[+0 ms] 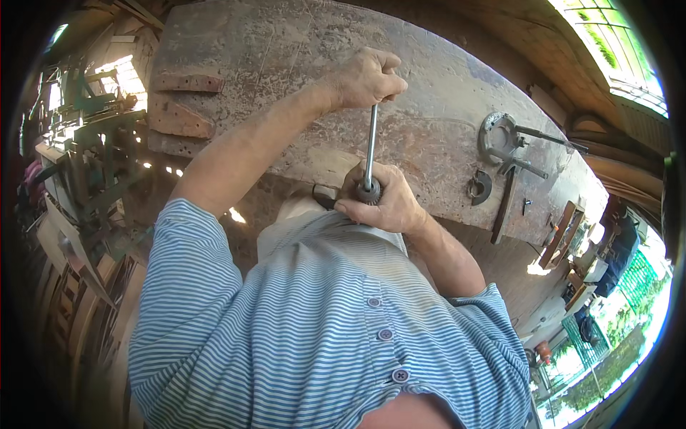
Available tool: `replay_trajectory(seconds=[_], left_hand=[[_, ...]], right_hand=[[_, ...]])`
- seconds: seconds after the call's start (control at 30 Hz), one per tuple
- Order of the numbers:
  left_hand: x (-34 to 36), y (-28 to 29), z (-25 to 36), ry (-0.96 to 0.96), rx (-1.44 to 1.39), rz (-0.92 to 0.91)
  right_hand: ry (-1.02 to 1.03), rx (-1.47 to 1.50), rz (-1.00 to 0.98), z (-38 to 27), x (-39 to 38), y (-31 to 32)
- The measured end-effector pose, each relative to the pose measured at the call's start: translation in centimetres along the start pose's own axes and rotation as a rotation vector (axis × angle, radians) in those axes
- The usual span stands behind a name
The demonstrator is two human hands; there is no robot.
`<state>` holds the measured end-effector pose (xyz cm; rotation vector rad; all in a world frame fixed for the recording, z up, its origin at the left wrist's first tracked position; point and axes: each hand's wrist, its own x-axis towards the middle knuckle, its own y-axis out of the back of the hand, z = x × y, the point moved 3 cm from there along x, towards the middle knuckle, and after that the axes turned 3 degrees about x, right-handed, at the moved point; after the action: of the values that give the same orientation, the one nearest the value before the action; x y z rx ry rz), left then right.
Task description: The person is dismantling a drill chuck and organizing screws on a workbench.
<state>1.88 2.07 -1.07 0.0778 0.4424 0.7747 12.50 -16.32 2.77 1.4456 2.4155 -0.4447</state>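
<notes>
My left hand point(366, 80) is closed, out over the bench, with the upper end of a slim, shiny metal rod point(371, 139) at its fingers. The rod slants down toward my body, and its lower end sits in a dark round collar with a toothed edge point(368, 191). Wrapped round this collar is my right hand point(394, 204), its thumb on the near side. What lies under the collar is hidden by the hand. Just left of the collar, a dark blocky piece point(326, 195) shows near the bench's front edge.
Across the worn bench point(286, 43), right of my hands, lie a grey ring-shaped metal piece point(493, 136), a dark C-shaped piece point(479, 187) and a hammer point(505, 204). Reddish wooden pieces point(182, 118) lie at the left end. Boards point(71, 243) lean at far left.
</notes>
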Motion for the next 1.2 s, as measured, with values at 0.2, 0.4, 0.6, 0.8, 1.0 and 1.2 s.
replay_trajectory(seconds=[0.2, 0.4, 0.6, 0.8, 1.0, 1.2], left_hand=[[0.8, -0.8, 0.5, -0.142, -0.043, 0.043], [0.4, -1.0, 2.1, -0.490, 0.211, 0.036], [-1.7, -3.7, 4.5, -0.851, 0.387, 0.019], [-0.9, -4.8, 4.7, -0.791, 0.444, 0.054], [0.0, -5.7, 5.1, -0.785, 0.477, 0.107], [1.9, -5.8, 0.8, -0.693, 0.587, 0.462]], right_hand=[[0.116, 0.022, -0.041, -0.1, 0.1, 1.6], [0.118, 0.086, -0.069, 0.9, -0.4, 2.7], [0.131, 0.093, 0.025, 1.1, -1.6, 4.6], [0.184, 0.106, 0.053, 0.8, -2.0, 4.9], [0.071, 0.155, 0.163, 1.4, -2.7, 5.3], [0.078, 0.151, 0.599, 3.1, -1.2, 7.0]])
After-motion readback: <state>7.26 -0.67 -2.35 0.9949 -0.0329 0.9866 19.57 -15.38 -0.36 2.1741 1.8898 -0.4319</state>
